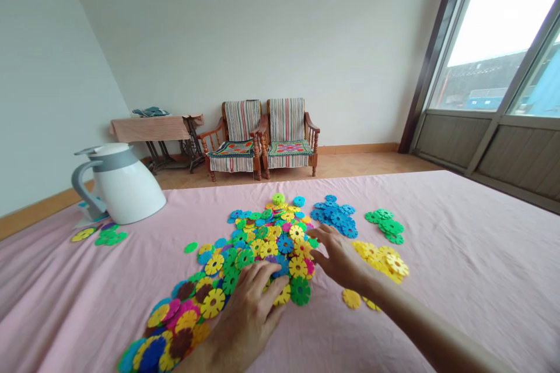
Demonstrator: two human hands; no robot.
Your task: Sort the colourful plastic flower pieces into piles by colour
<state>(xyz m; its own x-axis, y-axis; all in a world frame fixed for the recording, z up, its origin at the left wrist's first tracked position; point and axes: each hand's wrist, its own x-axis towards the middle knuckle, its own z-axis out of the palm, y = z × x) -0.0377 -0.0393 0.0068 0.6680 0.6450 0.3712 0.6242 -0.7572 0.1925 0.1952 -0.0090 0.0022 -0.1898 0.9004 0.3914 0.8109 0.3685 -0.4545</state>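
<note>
Flower-shaped plastic discs with notched edges lie in a long mixed-colour pile (245,245) on a pink cloth. My left hand (256,300) rests over the near part of this pile, fingers spread and palm down, touching a blue disc (280,266); nothing is gripped in it. At the pile's right edge is my right hand (336,253), its thumb and fingers apart beside yellow and pink discs. Single-colour groups lie farther right: blue discs (335,215), green discs (387,225) and yellow discs (385,260). The right forearm passes in front of some yellow ones.
A white and grey jug (131,186) stands at the left, with a few green discs (111,237) near it. Beyond the cloth-covered surface (472,245) are two wooden armchairs (286,128) and a small covered table (151,128). A window (476,41) is at the right.
</note>
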